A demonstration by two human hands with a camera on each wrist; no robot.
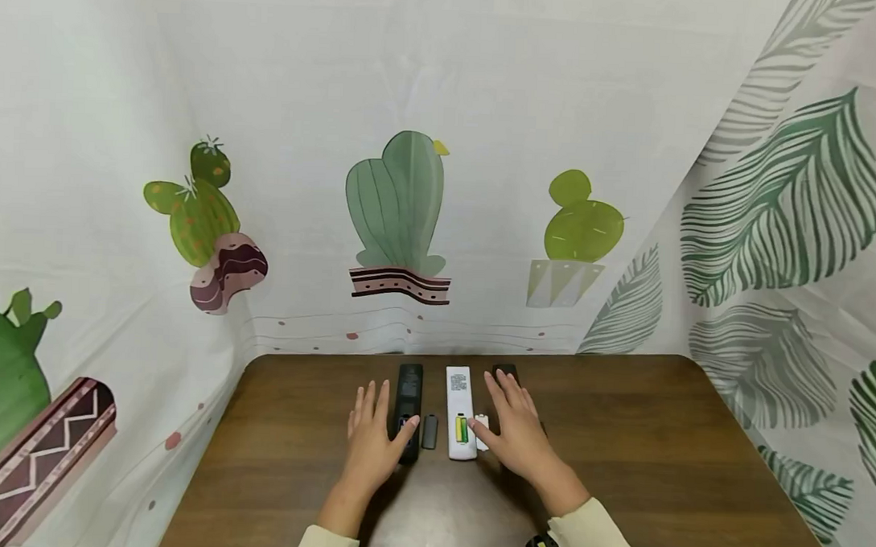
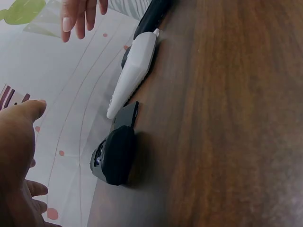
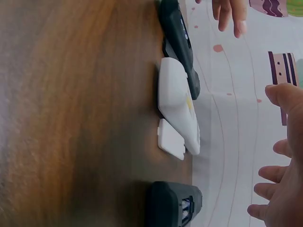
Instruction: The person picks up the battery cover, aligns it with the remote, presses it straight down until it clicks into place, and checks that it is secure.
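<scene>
My left hand [image 1: 372, 448], fingers spread, hovers just left of a black remote control [image 1: 410, 377]. Its thumb overlaps that remote in the head view. A black battery cover [image 1: 429, 432] lies to the remote's right. In the middle, a white remote control [image 1: 460, 395] lies back up, its open compartment showing yellow-green batteries [image 1: 461, 429]. Beside it is a white battery cover [image 3: 170, 138]. My right hand [image 1: 522, 441], fingers extended, is held above a second black remote [image 3: 165, 203], mostly hidden from the head view. The right wrist view shows batteries in its open compartment. Neither hand holds anything.
Everything lies on a brown wooden table [image 1: 620, 449] with rounded far corners. A white cloth [image 1: 488, 90] printed with cacti and leaves hangs behind the table and at both sides.
</scene>
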